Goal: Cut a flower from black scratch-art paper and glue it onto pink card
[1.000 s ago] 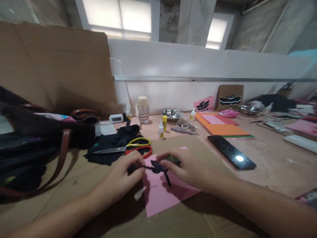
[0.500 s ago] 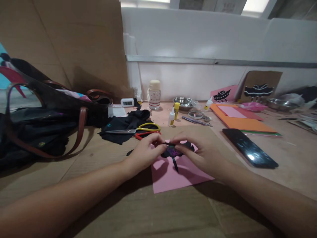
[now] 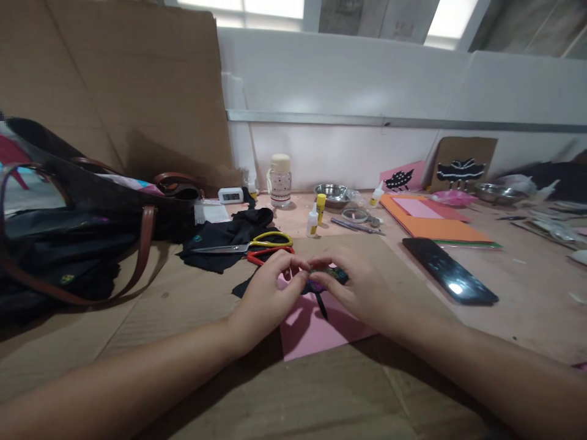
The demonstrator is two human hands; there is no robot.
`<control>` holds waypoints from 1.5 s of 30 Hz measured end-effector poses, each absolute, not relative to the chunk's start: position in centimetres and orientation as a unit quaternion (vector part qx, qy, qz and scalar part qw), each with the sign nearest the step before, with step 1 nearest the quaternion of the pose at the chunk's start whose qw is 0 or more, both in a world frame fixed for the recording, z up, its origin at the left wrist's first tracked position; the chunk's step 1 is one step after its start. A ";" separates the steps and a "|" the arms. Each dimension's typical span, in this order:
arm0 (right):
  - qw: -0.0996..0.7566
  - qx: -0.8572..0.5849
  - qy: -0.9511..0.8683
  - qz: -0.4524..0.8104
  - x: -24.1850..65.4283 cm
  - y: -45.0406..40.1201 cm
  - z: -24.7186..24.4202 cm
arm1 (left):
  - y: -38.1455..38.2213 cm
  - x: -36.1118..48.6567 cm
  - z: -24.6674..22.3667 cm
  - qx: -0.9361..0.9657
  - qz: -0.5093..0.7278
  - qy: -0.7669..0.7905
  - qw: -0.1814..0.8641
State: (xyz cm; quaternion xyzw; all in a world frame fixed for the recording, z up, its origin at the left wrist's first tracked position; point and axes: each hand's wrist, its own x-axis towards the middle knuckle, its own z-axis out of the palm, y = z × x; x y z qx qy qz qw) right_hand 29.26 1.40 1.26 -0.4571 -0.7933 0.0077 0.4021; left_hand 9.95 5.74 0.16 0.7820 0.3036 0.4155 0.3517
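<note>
Over a pink sheet lying on the cardboard, my left hand pinches the left part of a small black cloth piece with purple and green shiny marks. My right hand pinches the same piece from the right, its fingertips touching or nearly touching those of my left hand. A narrow dark strip of the piece hangs down toward the pink sheet. The fingers hide much of the piece. Scissors with yellow and red handles rest on black cloth beyond my left hand.
A black phone lies at right, with orange and pink sheets behind it. Glue bottles, a drinking bottle and a metal bowl stand farther back. A dark bag with brown handles fills the left.
The view has shifted slightly. Both hands have drawn closer together at the fingertips, and the black piece looks more folded and bunched, with less of it showing.
</note>
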 end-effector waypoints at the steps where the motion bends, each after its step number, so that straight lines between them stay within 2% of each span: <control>1: 0.403 -0.460 -0.791 0.013 29.3 1.4 1.3 | 5.7 9.9 0.1 0.786 0.416 0.300 0.345; 11: 0.394 -0.541 -0.723 0.174 28.7 1.1 2.6 | 5.7 9.7 0.2 0.837 0.362 0.293 0.287; 22: 0.411 -0.563 -0.647 0.308 28.9 1.9 1.9 | 6.1 9.7 0.0 0.832 0.345 0.303 0.311; 28: 0.404 -0.573 -0.655 0.283 29.5 2.1 2.0 | 7.5 8.9 0.8 0.833 0.328 0.331 0.297; 32: 0.368 -0.586 -0.676 0.252 29.9 2.2 1.8 | 9.7 7.7 1.5 0.872 0.246 0.306 0.291; 39: 0.316 -0.551 -0.751 0.181 29.7 1.9 1.3 | 10.4 7.1 1.6 0.953 0.112 0.221 0.172; 45: 0.312 -0.550 -0.751 0.189 29.7 1.9 1.2 | 9.4 7.3 1.7 0.963 0.093 0.220 0.127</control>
